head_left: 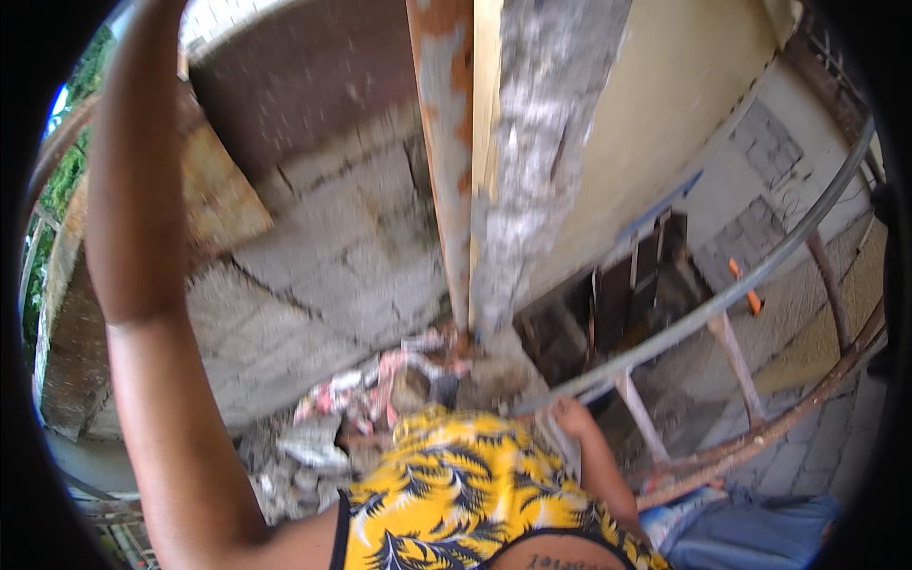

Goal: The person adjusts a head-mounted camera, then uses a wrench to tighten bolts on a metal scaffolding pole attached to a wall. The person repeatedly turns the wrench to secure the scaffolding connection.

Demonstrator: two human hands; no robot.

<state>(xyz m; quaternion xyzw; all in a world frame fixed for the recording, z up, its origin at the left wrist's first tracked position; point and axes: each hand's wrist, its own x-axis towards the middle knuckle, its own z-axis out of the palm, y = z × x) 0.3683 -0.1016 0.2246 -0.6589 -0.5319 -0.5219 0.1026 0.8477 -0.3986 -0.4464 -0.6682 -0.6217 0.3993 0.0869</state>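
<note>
My left arm rises along the left side past the top edge, so the left hand is out of view. Down at waist height on the right, my right hand (570,415) is closed on the grey rail of a ladder (698,321). From that hand the ladder runs up to the right, with pale rungs and a second, brown rail. Ahead of me stands a post (454,152) with peeling rusty paint, against a rough concrete column (543,142).
A block wall (351,237) lies left, with a rusty sheet (223,190) by my arm. Rubble (309,451) and red-white cloth (351,389) are below. A dark opening holding boards (641,280), an orange object (748,288) and blue cloth (760,532) are on the right.
</note>
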